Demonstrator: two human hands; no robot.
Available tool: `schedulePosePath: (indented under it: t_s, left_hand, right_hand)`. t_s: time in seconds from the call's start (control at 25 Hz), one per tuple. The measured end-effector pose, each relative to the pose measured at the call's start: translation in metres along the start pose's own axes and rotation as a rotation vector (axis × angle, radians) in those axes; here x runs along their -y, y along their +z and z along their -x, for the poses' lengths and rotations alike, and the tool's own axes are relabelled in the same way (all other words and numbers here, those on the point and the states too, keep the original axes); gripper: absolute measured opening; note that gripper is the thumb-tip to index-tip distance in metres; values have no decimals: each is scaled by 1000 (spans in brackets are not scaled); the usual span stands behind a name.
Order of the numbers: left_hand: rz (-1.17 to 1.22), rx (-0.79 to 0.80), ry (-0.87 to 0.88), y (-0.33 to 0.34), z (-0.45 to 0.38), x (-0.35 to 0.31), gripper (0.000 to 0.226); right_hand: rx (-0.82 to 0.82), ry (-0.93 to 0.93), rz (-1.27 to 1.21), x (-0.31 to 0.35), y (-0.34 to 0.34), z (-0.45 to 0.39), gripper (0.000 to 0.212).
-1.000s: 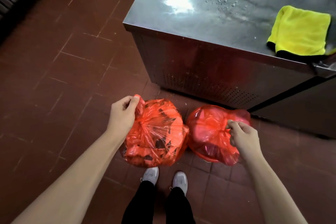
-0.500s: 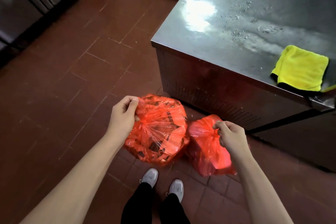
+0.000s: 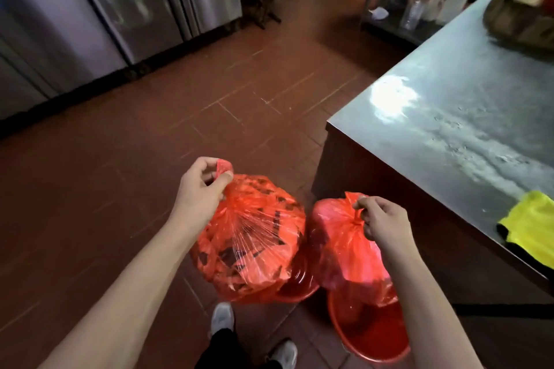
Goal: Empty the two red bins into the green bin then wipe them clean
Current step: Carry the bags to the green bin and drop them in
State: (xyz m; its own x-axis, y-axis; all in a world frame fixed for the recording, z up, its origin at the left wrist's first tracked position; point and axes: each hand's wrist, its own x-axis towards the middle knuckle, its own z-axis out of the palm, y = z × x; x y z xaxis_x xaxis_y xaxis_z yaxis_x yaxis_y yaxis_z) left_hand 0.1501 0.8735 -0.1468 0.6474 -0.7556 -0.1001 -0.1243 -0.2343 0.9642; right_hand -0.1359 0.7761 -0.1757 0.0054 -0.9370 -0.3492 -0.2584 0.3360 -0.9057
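Left hand (image 3: 199, 193) pinches the gathered neck of the left red bag (image 3: 251, 241); right hand (image 3: 382, 220) grips the knot of the right red bag (image 3: 344, 252). Both bags hang neck-up, long axis roughly vertical. Below them, two red bins (image 3: 373, 338) on the floor, rims mostly hidden. Yellow cloth (image 3: 530, 226) at the steel table's (image 3: 449, 117) near edge, cut off by frame.

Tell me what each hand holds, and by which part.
Left hand grips the larger red bag by its gathered top; right hand grips the smaller red bag by its knotted neck.
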Motion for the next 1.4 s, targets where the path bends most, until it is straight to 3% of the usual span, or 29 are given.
schedulePosePath:
  t_s: [0.56,1.0,1.4]
  left_hand:
    - [48,-352,13,-229,8,-12,12]
    - [76,-681,-1,-428,31,15,15]
    - [125,-1046,-89,-555,80,54,16]
  right_hand:
    - [378,-162,61,116,230,49,30]
    - [685,-308,152,176,446,147,29]
    - [1013,-378,232,209,602,259,23]
